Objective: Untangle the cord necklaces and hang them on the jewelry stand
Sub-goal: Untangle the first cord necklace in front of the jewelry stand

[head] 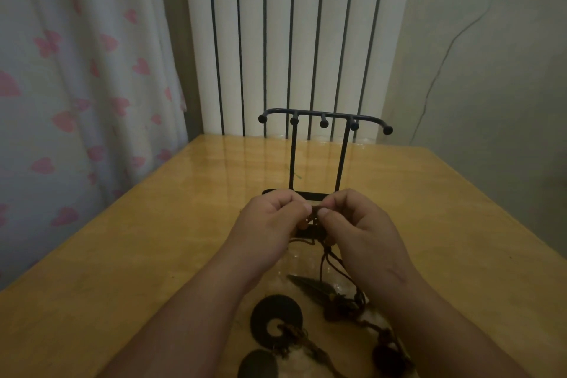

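Pinching a knot of dark cord necklaces between both hands, left hand and right hand meet fingertip to fingertip just above the desk. Cords trail down to pendants: a black ring disc, a feather. Black jewelry stand upright just behind, hooks bare. Radiator and heart-print curtain beyond.

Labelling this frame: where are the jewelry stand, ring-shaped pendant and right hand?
jewelry stand (323,124): head view, middle hook knob
ring-shaped pendant (259,319): head view, left rim
right hand (365,224): head view, back of hand
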A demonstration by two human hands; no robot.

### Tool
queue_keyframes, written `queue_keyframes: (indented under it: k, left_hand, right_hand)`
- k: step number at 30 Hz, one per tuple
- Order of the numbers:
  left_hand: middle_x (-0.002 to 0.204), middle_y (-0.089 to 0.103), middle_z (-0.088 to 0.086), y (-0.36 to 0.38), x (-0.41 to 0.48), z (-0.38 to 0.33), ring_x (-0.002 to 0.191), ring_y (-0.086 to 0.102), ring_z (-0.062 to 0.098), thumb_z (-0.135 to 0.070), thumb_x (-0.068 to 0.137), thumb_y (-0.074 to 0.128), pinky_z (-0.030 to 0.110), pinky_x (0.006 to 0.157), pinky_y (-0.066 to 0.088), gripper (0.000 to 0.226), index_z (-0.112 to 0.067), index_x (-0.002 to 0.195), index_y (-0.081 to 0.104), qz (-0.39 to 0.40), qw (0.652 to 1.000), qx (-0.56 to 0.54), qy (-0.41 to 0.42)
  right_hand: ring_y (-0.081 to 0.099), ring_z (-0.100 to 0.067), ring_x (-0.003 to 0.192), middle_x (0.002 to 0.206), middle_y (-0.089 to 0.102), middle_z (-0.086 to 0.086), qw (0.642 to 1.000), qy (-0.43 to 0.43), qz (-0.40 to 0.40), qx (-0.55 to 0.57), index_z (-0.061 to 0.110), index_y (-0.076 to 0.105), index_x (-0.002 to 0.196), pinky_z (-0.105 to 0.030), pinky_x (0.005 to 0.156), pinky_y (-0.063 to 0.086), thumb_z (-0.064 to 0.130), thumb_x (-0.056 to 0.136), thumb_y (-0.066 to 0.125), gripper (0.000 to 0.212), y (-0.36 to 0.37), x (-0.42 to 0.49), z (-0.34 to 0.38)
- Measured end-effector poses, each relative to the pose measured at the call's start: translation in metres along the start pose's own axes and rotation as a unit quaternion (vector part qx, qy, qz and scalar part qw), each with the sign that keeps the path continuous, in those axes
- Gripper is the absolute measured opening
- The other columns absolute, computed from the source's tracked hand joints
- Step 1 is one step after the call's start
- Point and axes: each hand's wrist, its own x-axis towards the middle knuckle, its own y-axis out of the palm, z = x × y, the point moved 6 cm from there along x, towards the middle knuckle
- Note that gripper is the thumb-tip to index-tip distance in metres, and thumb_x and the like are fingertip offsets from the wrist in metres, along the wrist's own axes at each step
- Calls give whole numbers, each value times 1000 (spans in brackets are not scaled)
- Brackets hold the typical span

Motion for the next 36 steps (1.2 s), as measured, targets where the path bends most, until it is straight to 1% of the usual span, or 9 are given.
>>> queue_keyframes:
  k: [5,8,14,19,22,25,30,33,36]
  left_hand:
    - [66,62,-11,-4,1,-2,66,57,0,-22,91,62,22,64,42,20,-25,72,69,-19,998,55,26]
    - [67,63,-9,-3,1,-1,67,57,2,-23,90,62,24,66,42,19,-22,73,70,-12,998,57,22]
    - [60,55,-11,-1,0,0,60,50,5,-20,92,57,26,62,38,25,-20,68,65,-34,999,-4,-9]
    - [56,54,-14,-2,-1,1,55,48,-1,-20,93,56,21,60,36,23,-21,72,64,-37,999,20,-10]
    - [48,52,-19,1,-1,1,49,47,-5,-19,93,57,21,58,34,23,-22,71,63,-19,999,35,-11]
    - [50,52,-18,1,-1,2,51,47,-3,-21,93,58,22,59,36,22,-21,72,63,-19,999,42,-14]
    - [67,55,-6,2,0,5,63,48,9,-22,94,54,24,60,37,22,-19,75,63,-25,999,29,-33]
    - [67,54,-6,0,1,6,64,48,9,-21,94,52,24,61,36,23,-19,74,62,-28,998,34,-38]
    - [65,53,-7,2,1,7,63,48,8,-20,95,52,24,61,36,24,-20,73,62,-17,998,31,-43]
  right_hand:
    - [57,2,79,79,60,19,978,-94,-1,-188,46,56,88,-13,58,46,31,86,65,17,-5,0,11]
    - [54,2,79,79,57,17,969,-91,12,-228,44,53,80,-15,59,43,32,85,60,16,-2,0,10]
    - [53,-11,61,72,61,2,999,-4,-6,-45,25,60,82,-24,55,49,21,92,55,12,-2,1,0]
    - [64,-17,77,86,66,4,999,3,4,-38,32,61,95,-33,67,57,21,86,63,14,-5,2,-4]
    - [63,-9,79,87,68,14,998,-19,11,-61,37,63,101,-24,69,57,23,87,68,21,-5,2,1]
    - [64,-2,83,86,69,11,997,-15,-8,-82,42,63,98,-19,70,57,21,91,64,23,-7,3,0]
    - [60,11,79,95,66,13,998,48,-21,26,38,66,107,-13,65,47,14,98,54,28,-10,2,-3]
    - [54,-5,58,82,66,7,979,135,15,154,28,69,102,-20,58,42,7,98,49,29,-6,2,-9]
    - [39,-14,57,77,53,-7,924,199,75,318,12,58,111,-29,53,33,-3,93,42,28,4,2,-15]
